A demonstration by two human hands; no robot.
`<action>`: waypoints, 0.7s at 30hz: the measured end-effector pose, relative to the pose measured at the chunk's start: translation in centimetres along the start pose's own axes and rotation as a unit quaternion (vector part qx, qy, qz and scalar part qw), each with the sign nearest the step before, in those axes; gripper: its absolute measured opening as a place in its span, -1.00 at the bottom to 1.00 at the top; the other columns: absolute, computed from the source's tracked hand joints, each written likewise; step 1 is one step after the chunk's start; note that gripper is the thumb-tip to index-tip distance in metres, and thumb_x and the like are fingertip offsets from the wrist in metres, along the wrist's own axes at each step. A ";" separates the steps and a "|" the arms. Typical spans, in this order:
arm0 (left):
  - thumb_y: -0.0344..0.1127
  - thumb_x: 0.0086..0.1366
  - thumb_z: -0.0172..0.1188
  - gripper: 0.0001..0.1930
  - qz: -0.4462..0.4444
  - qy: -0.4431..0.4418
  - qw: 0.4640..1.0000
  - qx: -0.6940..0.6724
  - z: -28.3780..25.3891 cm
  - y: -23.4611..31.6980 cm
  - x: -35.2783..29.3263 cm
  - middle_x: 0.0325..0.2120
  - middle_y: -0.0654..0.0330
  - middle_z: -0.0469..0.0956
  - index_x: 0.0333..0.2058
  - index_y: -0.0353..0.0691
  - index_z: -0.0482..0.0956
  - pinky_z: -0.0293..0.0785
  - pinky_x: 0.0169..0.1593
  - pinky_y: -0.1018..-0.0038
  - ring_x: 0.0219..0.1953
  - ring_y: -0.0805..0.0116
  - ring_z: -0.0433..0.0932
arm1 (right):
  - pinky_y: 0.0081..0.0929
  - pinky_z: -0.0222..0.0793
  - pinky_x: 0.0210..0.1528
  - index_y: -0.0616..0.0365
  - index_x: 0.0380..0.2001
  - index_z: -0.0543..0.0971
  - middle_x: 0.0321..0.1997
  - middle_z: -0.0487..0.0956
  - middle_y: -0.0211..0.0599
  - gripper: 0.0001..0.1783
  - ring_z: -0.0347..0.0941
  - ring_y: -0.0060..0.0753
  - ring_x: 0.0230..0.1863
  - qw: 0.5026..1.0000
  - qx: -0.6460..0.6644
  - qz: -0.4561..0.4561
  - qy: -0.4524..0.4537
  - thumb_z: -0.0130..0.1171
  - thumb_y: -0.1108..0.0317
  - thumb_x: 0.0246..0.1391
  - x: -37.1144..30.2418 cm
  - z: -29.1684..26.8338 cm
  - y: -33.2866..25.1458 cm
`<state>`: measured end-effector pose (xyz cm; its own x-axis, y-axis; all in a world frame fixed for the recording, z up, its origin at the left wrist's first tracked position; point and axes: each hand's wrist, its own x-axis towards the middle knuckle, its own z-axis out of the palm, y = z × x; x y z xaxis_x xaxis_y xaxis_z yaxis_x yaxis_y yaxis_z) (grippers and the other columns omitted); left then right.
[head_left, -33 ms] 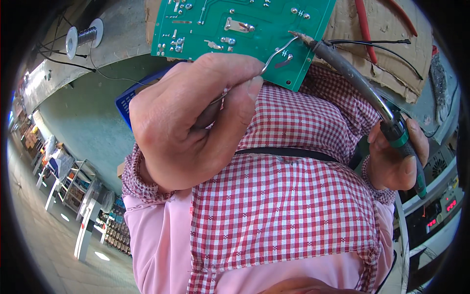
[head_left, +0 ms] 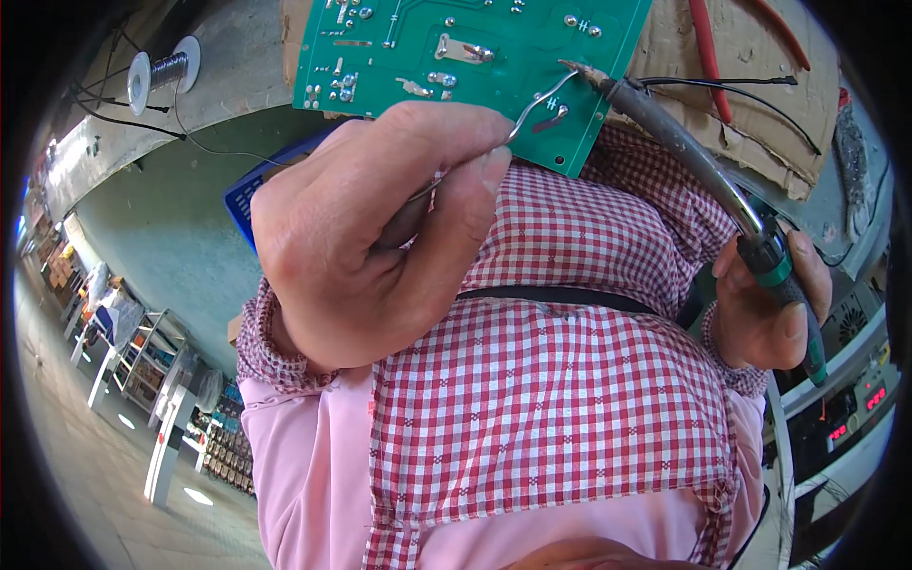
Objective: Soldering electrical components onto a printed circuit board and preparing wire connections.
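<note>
A green circuit board [head_left: 399, 47], its soldered side showing, lies at the top of the view over the bench's edge. Between thumb and forefinger my left hand [head_left: 380, 218] pinches a strand of solder wire [head_left: 532, 104], its end reaching up to the board's right part. My right hand [head_left: 769, 304] is wrapped round the dark and green handle of a soldering iron [head_left: 679, 142]. The iron's tip meets the solder's end, or comes very near it, close to the board's right edge. My left fingers hide part of the board's lower edge.
A solder spool [head_left: 169, 72] stands on the bench at the far left, a thin strand trailing from it. Cardboard [head_left: 760, 157] at the right bears a red-handled tool [head_left: 708, 57] and black cable ties. A blue basket [head_left: 249, 195] is behind my left hand. Instruments with red displays [head_left: 855, 413] sit lower right.
</note>
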<state>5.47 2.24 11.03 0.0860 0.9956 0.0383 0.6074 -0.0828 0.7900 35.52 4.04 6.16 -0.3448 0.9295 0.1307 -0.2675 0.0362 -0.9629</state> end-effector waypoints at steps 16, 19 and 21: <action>-0.54 0.19 0.19 -0.88 0.019 0.004 1.000 0.017 0.5 -0.1 0.4 -0.47 0.22 0.59 -0.27 -0.40 0.58 0.23 -0.49 0.78 -0.56 0.70 0.39 | -0.38 0.61 -0.22 0.37 0.04 0.38 -0.08 0.42 0.14 -0.38 0.54 -0.09 -0.15 1.000 -0.020 0.007 0.003 0.14 0.04 0.11 -0.6 -0.1 -0.3; -0.53 0.19 0.20 -0.87 0.018 0.003 1.000 0.012 0.5 0.0 0.4 -0.46 0.21 0.60 -0.27 -0.40 0.58 0.23 -0.49 0.78 -0.55 0.70 0.40 | -0.38 0.62 -0.22 0.37 0.03 0.38 -0.08 0.42 0.13 -0.37 0.54 -0.09 -0.14 1.000 -0.025 0.007 0.009 0.15 0.03 0.10 -0.6 0.0 -0.3; -0.53 0.19 0.20 -0.87 0.006 -0.004 1.000 0.017 0.4 0.2 0.4 -0.44 0.20 0.60 -0.27 -0.40 0.58 0.27 -0.46 0.77 -0.53 0.68 0.42 | -0.37 0.62 -0.22 0.37 0.02 0.38 -0.08 0.42 0.13 -0.37 0.54 -0.09 -0.14 1.000 -0.021 0.006 0.005 0.16 0.03 0.10 -0.6 0.0 -0.3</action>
<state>6.00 2.64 10.95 0.0997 0.9941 0.0426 0.6326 -0.0964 0.7685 35.78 3.49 6.36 -0.3380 0.9339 0.1169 -0.2246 0.0406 -0.9736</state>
